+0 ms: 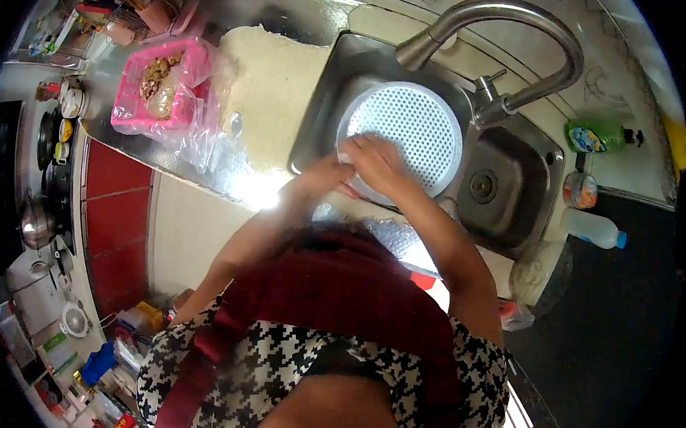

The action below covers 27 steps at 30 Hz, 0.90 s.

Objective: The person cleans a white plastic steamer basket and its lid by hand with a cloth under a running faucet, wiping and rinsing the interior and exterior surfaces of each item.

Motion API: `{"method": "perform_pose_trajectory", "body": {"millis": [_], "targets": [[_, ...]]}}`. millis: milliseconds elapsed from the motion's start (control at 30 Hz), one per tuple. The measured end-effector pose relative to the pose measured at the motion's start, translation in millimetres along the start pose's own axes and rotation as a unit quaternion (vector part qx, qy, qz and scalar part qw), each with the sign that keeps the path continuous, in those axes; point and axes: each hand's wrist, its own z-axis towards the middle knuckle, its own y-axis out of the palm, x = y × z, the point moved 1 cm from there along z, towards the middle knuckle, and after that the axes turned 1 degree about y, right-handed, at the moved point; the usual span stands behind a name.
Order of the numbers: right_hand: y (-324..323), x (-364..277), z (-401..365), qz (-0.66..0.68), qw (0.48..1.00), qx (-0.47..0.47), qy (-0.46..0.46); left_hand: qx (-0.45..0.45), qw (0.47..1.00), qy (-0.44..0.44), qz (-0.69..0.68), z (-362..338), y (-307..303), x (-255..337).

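A round, light metal tray with many holes (415, 129) rests over the left basin of the steel sink (316, 129). Both hands meet at the tray's near left edge. My left hand (325, 176) is closed, its fingers against the other hand. My right hand (374, 163) lies over the tray's edge with its fingers curled together. What sits between the fingers is too small and hidden to make out. Just below the hands, something reddish (349, 190) shows at the fingertips.
A pink basket (122, 97) with plastic bags stands at the left on the counter. A curved faucet (512, 11) arches over the sink. A green soap bottle (595, 136), a jar (580, 191) and a white bottle (591, 228) stand at the right, beside the smaller basin (504, 198).
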Motion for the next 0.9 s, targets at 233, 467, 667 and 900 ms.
{"method": "perform_pose_trajectory", "body": {"millis": [233, 467, 667, 900], "targets": [[-39, 65, 28, -0.382, 0.886, 0.261, 0.011, 0.032, 0.999, 0.013, -0.017, -13, 26, 11], [20, 106, -32, -0.429, 0.879, 0.097, 0.183, 0.111, 0.989, 0.093, 0.021, -22, 13, -4], [52, 31, -41, -0.237, 0.941, -0.114, 0.211, 0.150, 0.981, 0.121, 0.025, -3, -6, -37], [67, -1, 4, 0.144, 0.943, 0.256, 0.157, 0.279, 0.921, 0.146, 0.230, 27, -39, -42]]}}
